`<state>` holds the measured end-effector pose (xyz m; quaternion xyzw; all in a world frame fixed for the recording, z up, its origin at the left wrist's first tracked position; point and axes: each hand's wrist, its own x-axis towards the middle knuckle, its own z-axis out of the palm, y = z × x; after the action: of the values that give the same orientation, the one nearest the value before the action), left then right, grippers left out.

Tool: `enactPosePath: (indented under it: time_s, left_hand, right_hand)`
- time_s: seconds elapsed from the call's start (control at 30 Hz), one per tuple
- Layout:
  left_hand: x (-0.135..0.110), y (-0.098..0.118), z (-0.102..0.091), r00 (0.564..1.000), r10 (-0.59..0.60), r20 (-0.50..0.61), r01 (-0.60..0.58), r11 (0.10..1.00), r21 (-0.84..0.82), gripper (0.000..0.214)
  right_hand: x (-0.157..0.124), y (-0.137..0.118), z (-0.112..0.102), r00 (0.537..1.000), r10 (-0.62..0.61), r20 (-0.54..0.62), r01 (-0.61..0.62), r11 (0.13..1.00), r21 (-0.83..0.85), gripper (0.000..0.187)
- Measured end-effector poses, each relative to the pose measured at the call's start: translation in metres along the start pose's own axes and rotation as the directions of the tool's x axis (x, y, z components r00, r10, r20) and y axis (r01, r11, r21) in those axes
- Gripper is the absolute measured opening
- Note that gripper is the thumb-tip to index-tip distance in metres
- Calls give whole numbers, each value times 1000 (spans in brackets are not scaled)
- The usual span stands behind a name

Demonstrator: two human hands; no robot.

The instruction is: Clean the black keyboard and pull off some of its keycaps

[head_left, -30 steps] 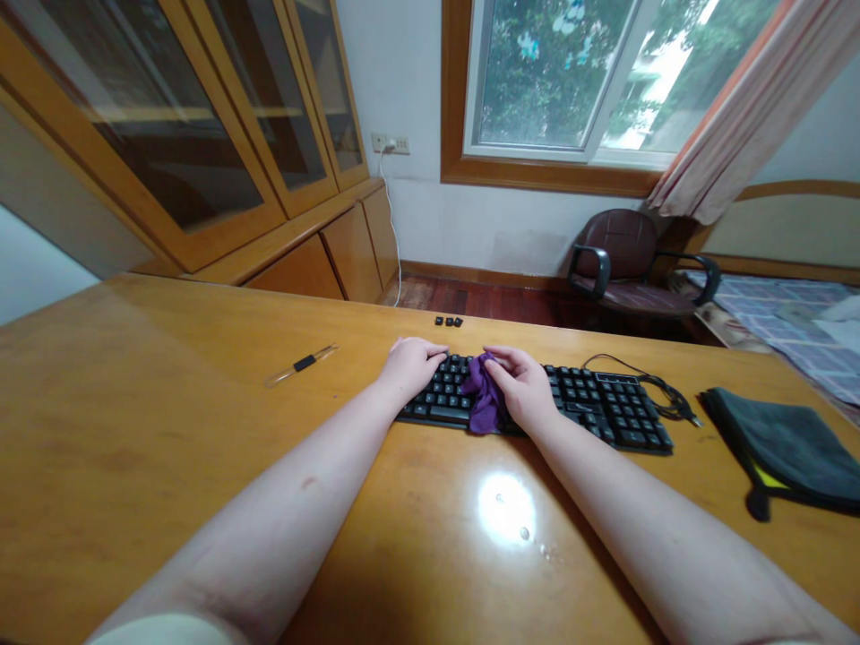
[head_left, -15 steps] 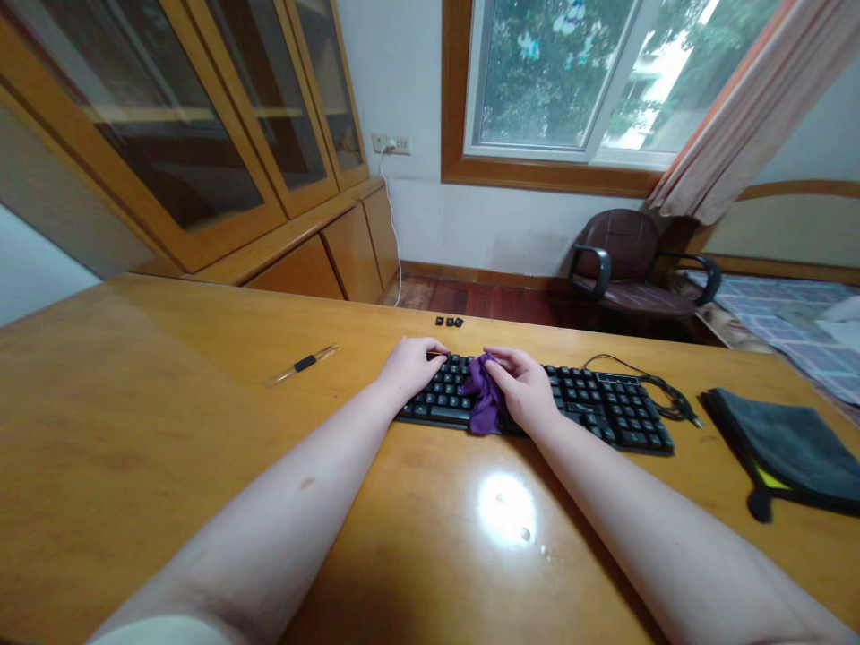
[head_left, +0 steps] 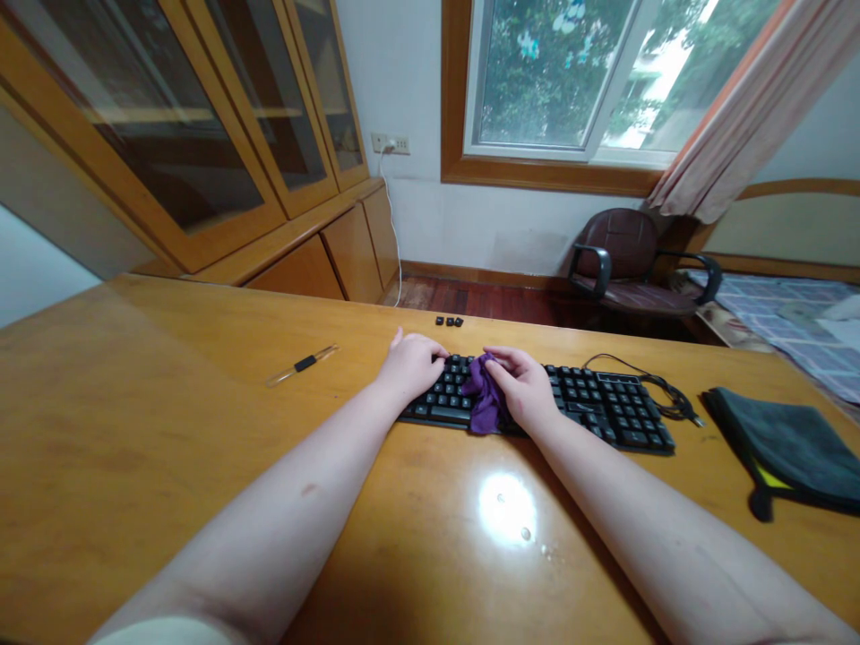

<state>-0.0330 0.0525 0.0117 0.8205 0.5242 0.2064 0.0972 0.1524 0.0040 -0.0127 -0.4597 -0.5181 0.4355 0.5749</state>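
A black keyboard [head_left: 591, 408] lies on the wooden desk [head_left: 202, 385]. My left hand [head_left: 411, 363] rests on the keyboard's left end, fingers curled over its top edge and gripping it. My right hand [head_left: 522, 387] is closed on a crumpled purple cloth [head_left: 480, 399] and presses it onto the keys near the middle of the board. The keyboard's cable [head_left: 655, 385] loops off its far right corner.
Three loose black keycaps [head_left: 449, 321] sit near the desk's far edge. A clear pen-like tool [head_left: 302, 364] lies to the left. A folded dark cloth [head_left: 786, 446] lies at the right. Beyond the desk stand a chair [head_left: 622, 264], cabinets [head_left: 202, 134] and a bed [head_left: 793, 313].
My left hand has shifted slightly on the keyboard's left end, its thumb now lifted outward. The right hand and purple cloth have barely moved.
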Motion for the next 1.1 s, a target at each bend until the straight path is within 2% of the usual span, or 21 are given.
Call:
enactPosePath:
  time_s: [0.1,0.2,0.3,0.43,0.53,0.63,0.7,0.77,0.83,0.93,1.03,1.1]
  left_hand:
    - [-4,6,-2,999,29,-35,-26,997,79,23]
    - [-6,10,-2,1000,-8,-28,11,992,126,25]
    - [-5,10,0,999,-44,-8,44,988,147,24]
    - [-6,11,1,1000,-10,-13,12,989,148,25]
    - [-10,14,-1,997,32,-73,-21,989,143,27]
    - [-8,15,-4,987,15,-158,7,990,138,31]
    - [2,12,-6,987,-44,-154,67,987,149,32]
    - [19,8,-7,992,-99,-76,111,980,166,32]
    - [40,2,-6,997,-67,24,62,985,164,33]
    - [71,-4,0,996,49,74,-62,980,191,34]
    - [95,-6,10,986,45,162,-81,972,219,42]
    - [105,-4,17,979,27,200,-80,962,259,40]
  right_hand:
    - [0,-2,1,1000,5,-4,-5,1000,4,34]
    - [-1,-3,1,1000,11,-3,-11,1000,8,33]
    - [-1,-3,1,1000,23,-1,-23,1000,15,32]
    - [-1,-2,1,1000,20,4,-20,1000,16,32]
    - [-1,-2,1,1000,9,7,-9,1000,15,31]
    - [-1,-1,1,1000,6,9,-6,1000,31,31]
    - [0,0,1,1000,9,15,-9,999,38,31]
    - [0,1,0,1000,11,19,-12,999,40,30]
    - [0,2,0,1000,9,20,-10,999,44,30]
    - [1,3,0,1000,10,21,-12,998,67,30]
    - [1,3,1,1000,16,25,-18,997,80,30]
    - [1,3,1,1000,15,23,-17,997,76,29]
